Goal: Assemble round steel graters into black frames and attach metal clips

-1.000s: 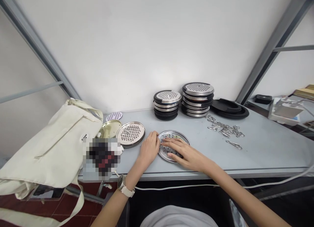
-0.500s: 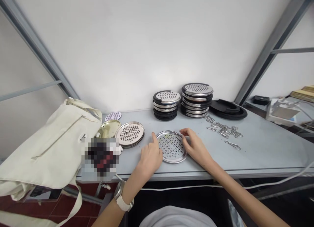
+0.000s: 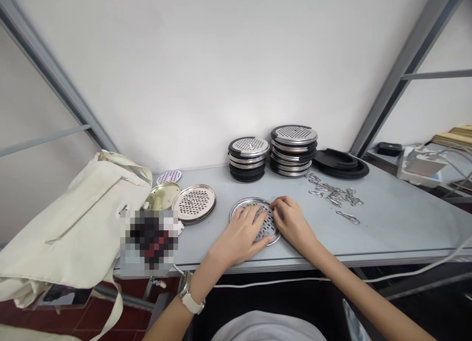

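Note:
A round metal grater with a raised silver rim lies flat on the table in front of me. My left hand rests over it, palm down with fingers spread across the holes, hiding much of its left side. At the right rim my right hand has its fingers bent and closed against the edge. To the left are another round grater, lying on top of a low pile, and a gold-coloured round lid.
Two stacks of round graters, a shorter one and a taller one, stand by the wall. Black round pieces and loose metal snap hooks lie to their right. A cream bag covers the table's left end.
My right hand has gone from lying over the grater to its right rim. My left hand has moved from the left rim onto the perforated face.

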### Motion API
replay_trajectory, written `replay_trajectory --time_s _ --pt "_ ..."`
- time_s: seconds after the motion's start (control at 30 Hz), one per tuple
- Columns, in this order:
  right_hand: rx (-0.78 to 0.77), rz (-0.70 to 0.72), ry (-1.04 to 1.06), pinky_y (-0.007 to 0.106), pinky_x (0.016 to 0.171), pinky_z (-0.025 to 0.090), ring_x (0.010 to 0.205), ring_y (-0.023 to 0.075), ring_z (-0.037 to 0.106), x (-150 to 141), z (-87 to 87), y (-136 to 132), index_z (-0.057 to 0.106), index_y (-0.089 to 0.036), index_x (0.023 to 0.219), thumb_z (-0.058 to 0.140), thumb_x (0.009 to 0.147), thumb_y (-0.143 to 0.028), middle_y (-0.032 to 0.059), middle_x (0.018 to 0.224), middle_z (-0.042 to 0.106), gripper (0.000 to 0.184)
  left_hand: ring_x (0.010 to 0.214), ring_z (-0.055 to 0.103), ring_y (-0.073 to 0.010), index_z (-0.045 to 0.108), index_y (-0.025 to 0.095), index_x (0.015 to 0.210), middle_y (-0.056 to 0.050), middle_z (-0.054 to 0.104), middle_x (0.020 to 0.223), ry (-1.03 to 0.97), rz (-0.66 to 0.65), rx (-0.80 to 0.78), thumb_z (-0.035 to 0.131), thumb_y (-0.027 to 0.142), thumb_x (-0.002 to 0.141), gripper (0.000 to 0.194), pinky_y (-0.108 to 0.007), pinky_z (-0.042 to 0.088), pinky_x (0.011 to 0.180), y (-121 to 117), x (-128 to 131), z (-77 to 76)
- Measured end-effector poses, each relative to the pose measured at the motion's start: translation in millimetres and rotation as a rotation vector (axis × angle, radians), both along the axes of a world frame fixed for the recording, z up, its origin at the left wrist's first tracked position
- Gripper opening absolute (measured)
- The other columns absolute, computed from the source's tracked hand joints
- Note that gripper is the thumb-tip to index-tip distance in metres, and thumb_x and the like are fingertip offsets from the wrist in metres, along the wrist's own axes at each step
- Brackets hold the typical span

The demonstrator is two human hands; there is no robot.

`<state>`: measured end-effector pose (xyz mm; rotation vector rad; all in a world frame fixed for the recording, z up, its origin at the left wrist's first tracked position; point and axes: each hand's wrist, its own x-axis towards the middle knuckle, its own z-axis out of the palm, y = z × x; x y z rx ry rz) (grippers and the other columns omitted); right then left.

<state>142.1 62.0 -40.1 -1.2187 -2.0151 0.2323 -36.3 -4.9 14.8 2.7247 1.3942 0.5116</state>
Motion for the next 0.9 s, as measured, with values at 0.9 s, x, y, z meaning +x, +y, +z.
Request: replay_trajectory --time_s 0.9 --pt "-0.442 0.347 0.476 0.041 0.095 0.049 0.098 0.0191 0.062 5.5 5.8 4.3 0.061 -0.021 0.103 0.057 0.081 -0.024 0.006 0.108 0.064 0.022 0.144 0.011 -0.0334 0.015 0.022 0.147 -0.016 0.02 0.154 -0.082 0.149 -0.038 0.052 0.061 0.081 0.086 -0.057 0.013 0.113 7.2 0.1 -20.8"
